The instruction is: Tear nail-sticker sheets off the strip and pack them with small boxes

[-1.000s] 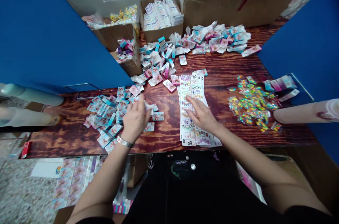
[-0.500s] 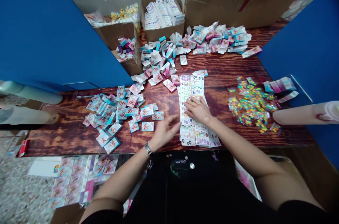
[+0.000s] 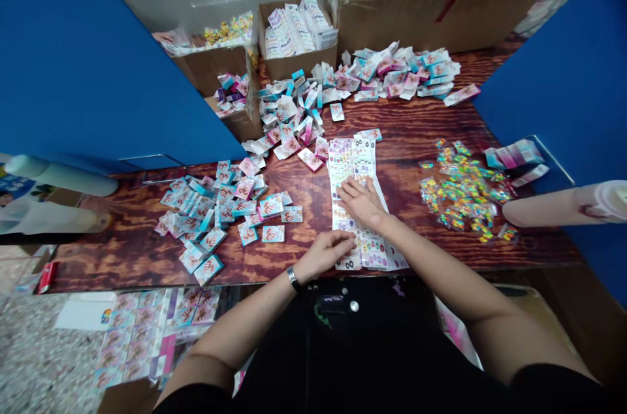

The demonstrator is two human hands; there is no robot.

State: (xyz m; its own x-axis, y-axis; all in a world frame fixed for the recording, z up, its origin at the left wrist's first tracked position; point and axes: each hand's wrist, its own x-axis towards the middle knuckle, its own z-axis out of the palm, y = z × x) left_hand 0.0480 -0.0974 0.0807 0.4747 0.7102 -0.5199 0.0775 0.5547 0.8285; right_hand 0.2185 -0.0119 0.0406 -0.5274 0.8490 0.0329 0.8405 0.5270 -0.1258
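Long white sticker sheets (image 3: pixel 375 245) printed with rows of small coloured ovals lie in overlapping strips near the table's front edge. My right hand (image 3: pixel 361 203) rests flat on their middle with its fingers spread. At the lower left of the sheets is my left hand (image 3: pixel 329 253), its fingers bent loosely over the edge of the strips; whether they pinch a sheet cannot be made out. Just left lie small printed boxes (image 3: pixel 273 234), and beyond the sheets' top end is another small box (image 3: pixel 371 134).
Small candy-coloured packets (image 3: pixel 465 189) lie to the right. Open boxes are heaped (image 3: pixel 392 71) along the back, before a large carton (image 3: pixel 431 22) and a smaller carton (image 3: pixel 300 64) of sheets. Blue panels (image 3: pixel 563 74) flank the table (image 3: pixel 122 257).
My left hand has moved right and toward the front edge, from beside the sheets onto their lower left part. My right hand has shifted slightly left. The view has moved a little.
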